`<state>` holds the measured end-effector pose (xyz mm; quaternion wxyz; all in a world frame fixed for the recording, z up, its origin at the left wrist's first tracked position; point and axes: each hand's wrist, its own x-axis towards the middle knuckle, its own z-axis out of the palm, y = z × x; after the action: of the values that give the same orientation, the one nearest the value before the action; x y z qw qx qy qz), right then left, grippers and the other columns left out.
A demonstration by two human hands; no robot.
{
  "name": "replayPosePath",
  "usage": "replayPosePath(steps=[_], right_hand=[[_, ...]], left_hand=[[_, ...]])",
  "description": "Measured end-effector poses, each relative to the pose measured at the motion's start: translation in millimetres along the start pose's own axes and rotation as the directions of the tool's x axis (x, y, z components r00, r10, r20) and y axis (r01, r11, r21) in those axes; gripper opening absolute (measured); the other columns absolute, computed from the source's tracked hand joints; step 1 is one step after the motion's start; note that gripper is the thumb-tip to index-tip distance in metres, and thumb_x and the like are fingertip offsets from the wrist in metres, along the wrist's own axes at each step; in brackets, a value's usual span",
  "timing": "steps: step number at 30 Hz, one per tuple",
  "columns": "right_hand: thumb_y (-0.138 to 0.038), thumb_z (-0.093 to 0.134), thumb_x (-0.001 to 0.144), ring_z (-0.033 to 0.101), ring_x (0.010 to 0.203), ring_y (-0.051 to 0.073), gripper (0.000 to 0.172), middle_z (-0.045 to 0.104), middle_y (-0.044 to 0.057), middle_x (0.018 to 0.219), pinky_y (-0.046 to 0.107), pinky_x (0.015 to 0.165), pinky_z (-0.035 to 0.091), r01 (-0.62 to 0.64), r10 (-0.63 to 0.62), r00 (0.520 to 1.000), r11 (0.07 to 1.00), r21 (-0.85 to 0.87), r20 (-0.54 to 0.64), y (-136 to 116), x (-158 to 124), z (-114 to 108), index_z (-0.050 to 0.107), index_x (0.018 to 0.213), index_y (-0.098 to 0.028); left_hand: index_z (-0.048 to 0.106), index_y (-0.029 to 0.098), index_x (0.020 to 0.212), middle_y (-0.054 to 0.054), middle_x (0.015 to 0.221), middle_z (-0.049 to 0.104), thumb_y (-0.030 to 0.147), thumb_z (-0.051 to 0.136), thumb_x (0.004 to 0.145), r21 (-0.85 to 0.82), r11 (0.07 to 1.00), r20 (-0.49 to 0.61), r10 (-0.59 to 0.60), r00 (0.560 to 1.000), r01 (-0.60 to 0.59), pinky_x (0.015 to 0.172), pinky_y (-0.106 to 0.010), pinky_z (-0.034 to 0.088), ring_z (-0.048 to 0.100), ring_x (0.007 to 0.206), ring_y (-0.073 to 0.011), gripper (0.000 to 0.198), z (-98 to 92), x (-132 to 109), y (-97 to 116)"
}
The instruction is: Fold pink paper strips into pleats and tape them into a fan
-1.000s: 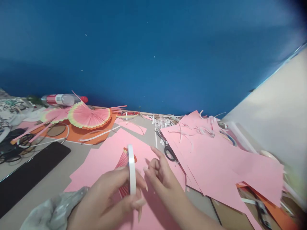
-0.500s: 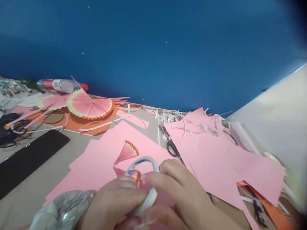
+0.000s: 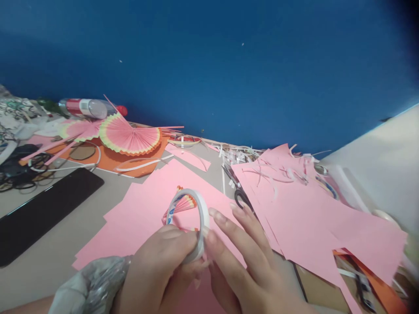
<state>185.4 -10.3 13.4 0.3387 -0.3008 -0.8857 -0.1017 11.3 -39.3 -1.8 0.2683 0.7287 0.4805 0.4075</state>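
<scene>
Though illegible, blue print inside tape.

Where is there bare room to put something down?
On the grey tabletop, between the flat, glossy black slab and the stacked pink paper sheets, widening toward the shiny grey wristband. It's crowded along the blue wall, with thin white paper scraps, and rightward, where big cut pink sheets lie.

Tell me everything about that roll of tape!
The roll of tape is a narrow, whitish ring with blue print inside its core. It's tilted up on edge over the pink paper. The left hand grips its lower part; the right hand seems to touch its outer edge. Pleated paper shows through its hole.
</scene>
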Motion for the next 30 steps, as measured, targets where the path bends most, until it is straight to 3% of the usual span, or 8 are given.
replayPosePath(steps=[7,12,16,20,23,26,30], right_hand=[[-0.003,0.047,0.076,0.054,0.117,0.020,0.044,0.065,0.009,0.116,0.038,0.101,0.044,0.007,-0.013,0.999,0.984,0.181,0.032,-3,-2,0,0.058,0.115,-0.018],[-0.004,0.047,0.075,0.055,0.116,0.023,0.048,0.061,0.011,0.122,0.039,0.096,0.048,-0.140,0.125,0.990,0.956,0.259,0.071,-6,-2,-3,0.052,0.121,-0.017],[-0.003,0.047,0.075,0.054,0.117,0.023,0.044,0.060,0.011,0.123,0.037,0.095,0.049,-0.143,0.128,0.989,0.951,0.275,0.074,-5,0,0,0.054,0.117,-0.017],[-0.007,0.044,0.079,0.058,0.112,0.021,0.031,0.062,0.010,0.120,0.035,0.093,0.050,-0.133,0.145,0.989,0.937,0.322,-0.014,-6,2,2,0.058,0.103,-0.019],[-0.008,0.046,0.077,0.061,0.106,0.022,0.024,0.065,0.008,0.113,0.036,0.088,0.052,-0.205,0.200,0.979,0.920,0.335,0.050,-8,4,-3,0.059,0.092,-0.023],[-0.008,0.051,0.075,0.062,0.099,0.023,0.035,0.065,0.009,0.102,0.037,0.082,0.053,-0.244,0.236,0.970,0.923,0.297,0.060,-8,4,-6,0.058,0.106,-0.022],[-0.007,0.051,0.075,0.061,0.092,0.022,0.043,0.061,0.007,0.094,0.036,0.080,0.052,-0.203,0.201,0.979,0.937,0.283,0.038,-6,4,-1,0.057,0.114,-0.023]], left_hand=[[0.045,0.024,0.073,0.001,0.067,0.059,0.020,0.039,0.089,0.010,1.000,0.097,-0.010,0.995,0.009,0.058,-0.029,0.043,0.054,0.061,-0.0157,0.017,-6.8,8,-1],[0.046,0.023,0.074,0.001,0.069,0.060,0.020,0.041,0.090,0.050,0.999,0.100,0.002,0.995,-0.007,0.062,-0.030,0.042,0.055,0.065,-0.0160,0.018,-9.8,9,-1],[0.046,0.022,0.073,0.001,0.069,0.060,0.023,0.041,0.091,0.045,0.999,0.104,-0.006,0.995,0.001,0.065,-0.030,0.042,0.056,0.068,-0.0171,0.018,-9.0,10,-2],[0.048,0.022,0.075,0.001,0.071,0.061,0.021,0.042,0.091,0.063,0.998,0.099,-0.018,0.995,0.012,0.065,-0.028,0.041,0.055,0.067,-0.0159,0.017,-7.8,9,-5],[0.049,0.022,0.080,0.002,0.070,0.059,0.020,0.045,0.090,0.065,0.998,0.090,-0.015,0.996,0.009,0.063,-0.026,0.040,0.052,0.064,-0.0143,0.011,-7.6,10,-5],[0.051,0.022,0.085,0.002,0.075,0.060,0.019,0.045,0.090,0.059,0.998,0.093,-0.007,0.996,0.001,0.065,-0.026,0.040,0.053,0.067,-0.0146,0.008,-8.2,12,-5],[0.051,0.024,0.091,0.003,0.077,0.061,0.018,0.046,0.089,0.035,0.999,0.094,-0.002,0.996,-0.001,0.066,-0.025,0.041,0.054,0.070,-0.0143,0.008,-8.5,12,-6]])
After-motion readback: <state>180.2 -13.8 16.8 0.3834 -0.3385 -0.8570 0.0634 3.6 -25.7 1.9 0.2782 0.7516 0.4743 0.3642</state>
